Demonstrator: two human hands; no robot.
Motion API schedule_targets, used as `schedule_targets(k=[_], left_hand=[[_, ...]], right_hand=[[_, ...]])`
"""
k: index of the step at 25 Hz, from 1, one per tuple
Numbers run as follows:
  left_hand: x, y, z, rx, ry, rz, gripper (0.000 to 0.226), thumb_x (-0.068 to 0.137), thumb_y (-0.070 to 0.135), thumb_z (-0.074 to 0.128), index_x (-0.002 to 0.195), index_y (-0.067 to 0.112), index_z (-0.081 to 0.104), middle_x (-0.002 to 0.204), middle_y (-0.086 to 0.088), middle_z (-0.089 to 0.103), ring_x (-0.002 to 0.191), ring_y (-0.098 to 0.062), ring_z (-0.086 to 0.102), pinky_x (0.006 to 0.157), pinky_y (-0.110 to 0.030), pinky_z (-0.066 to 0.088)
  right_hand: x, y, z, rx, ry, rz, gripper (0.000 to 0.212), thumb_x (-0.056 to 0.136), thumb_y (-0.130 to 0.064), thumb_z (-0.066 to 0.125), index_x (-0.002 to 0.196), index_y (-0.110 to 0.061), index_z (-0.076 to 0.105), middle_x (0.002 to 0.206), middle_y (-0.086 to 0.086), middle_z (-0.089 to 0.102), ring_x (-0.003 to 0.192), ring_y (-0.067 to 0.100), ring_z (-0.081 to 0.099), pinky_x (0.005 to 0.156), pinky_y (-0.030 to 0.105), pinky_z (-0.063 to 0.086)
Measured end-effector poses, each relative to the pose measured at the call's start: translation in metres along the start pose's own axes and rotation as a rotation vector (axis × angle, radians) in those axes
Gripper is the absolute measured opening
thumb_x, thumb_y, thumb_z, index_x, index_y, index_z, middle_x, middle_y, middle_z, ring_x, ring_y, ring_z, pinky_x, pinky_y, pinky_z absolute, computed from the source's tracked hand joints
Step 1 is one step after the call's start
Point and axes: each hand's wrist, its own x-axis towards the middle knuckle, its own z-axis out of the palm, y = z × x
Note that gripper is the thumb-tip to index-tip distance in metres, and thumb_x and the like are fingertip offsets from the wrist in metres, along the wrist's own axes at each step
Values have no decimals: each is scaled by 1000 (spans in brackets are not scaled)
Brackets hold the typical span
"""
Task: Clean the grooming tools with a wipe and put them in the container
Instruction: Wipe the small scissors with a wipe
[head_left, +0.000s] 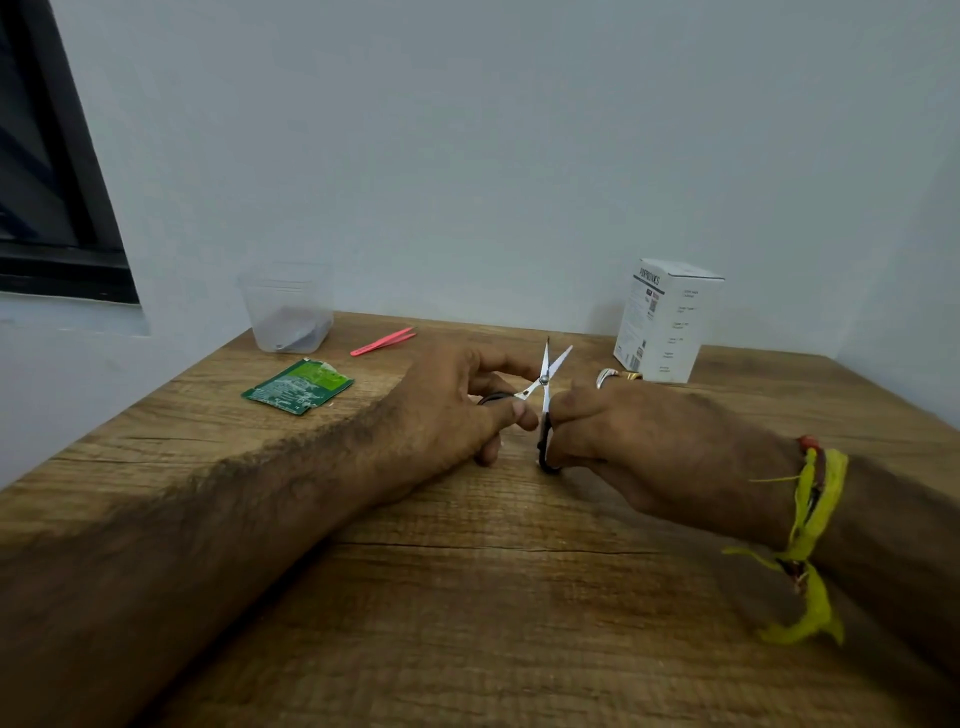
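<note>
Small scissors (545, 371) with silver blades and black handles stand spread open above the middle of the wooden table (493, 597). My left hand (452, 410) grips one black handle loop. My right hand (654, 447) grips the other handle, lower down. Pink tweezers (383, 341) lie flat at the back, left of the hands. A torn green wipe sachet (298, 387) lies on the left. A clear plastic container (288, 309) stands at the back left corner with something dark inside. No loose wipe is visible.
A white cardboard box (667, 319) stands upright at the back right, close to the wall. Rings (618, 375) show on my right hand's fingers, and yellow thread wraps its wrist. A dark window frame (57, 208) sits at the far left.
</note>
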Motion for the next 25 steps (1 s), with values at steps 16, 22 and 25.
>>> schedule_targets(k=[16, 22, 25], left_hand=[[-3, -3, 5, -120, -46, -46, 19, 80, 17, 80, 99, 17, 77, 87, -10, 78, 36, -9, 49, 45, -21, 44], [-1, 0, 0, -154, -110, -102, 17, 84, 7, 77, 101, 8, 74, 91, -21, 74, 36, -9, 45, 39, -20, 39], [-2, 2, -2, -169, -141, -133, 13, 83, 6, 78, 94, 12, 74, 79, -13, 73, 36, -9, 45, 39, -18, 38]], right_hand=[[0, 1, 10, 230, 88, -107, 17, 92, -9, 65, 102, -17, 75, 116, -4, 67, 105, 17, 62, 85, 39, 51], [-2, 1, 4, -159, 148, -204, 31, 77, 7, 71, 99, -15, 75, 105, 5, 70, 83, 32, 65, 60, 48, 55], [-2, -2, 1, -222, 200, -257, 37, 65, 10, 79, 94, -13, 76, 99, 6, 71, 77, 29, 66, 52, 42, 55]])
